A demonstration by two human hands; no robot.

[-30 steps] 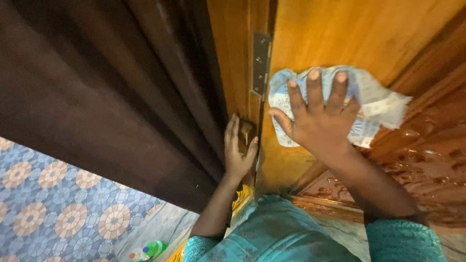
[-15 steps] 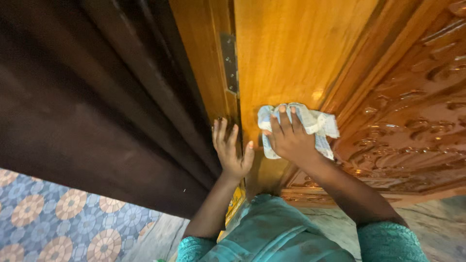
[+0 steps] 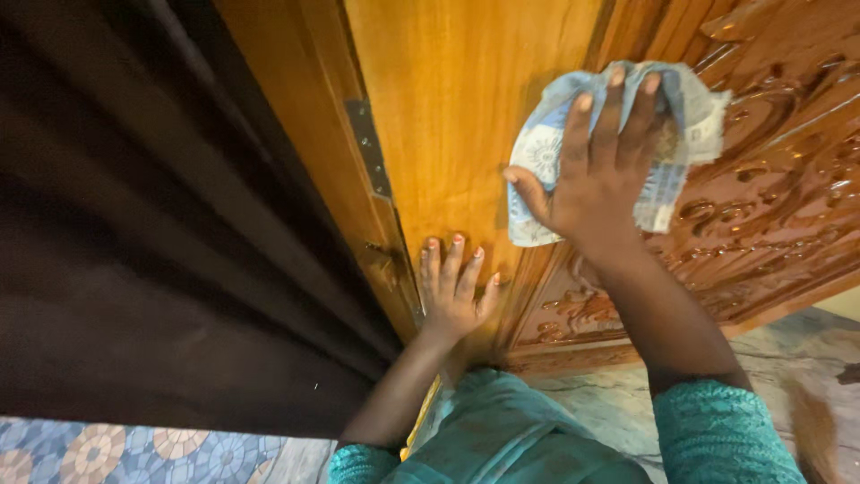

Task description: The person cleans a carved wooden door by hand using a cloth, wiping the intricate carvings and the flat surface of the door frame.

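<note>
Both hands rest on the wooden door (image 3: 466, 99): the right hand (image 3: 602, 179), fingers spread, presses a pale blue-and-white cloth (image 3: 548, 152) flat against the panel's upper part, beside the carved section (image 3: 770, 206). The left hand (image 3: 454, 291) lies open and flat lower down, near the hinge (image 3: 369, 161). Thin and limp, the cloth looks light and easy to bunch, best held under the whole palm.

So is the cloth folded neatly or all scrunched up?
Scrunched up. The pale blue cloth bunches in loose wrinkles under the right hand, which presses it flat-palmed on the wooden door.
</note>
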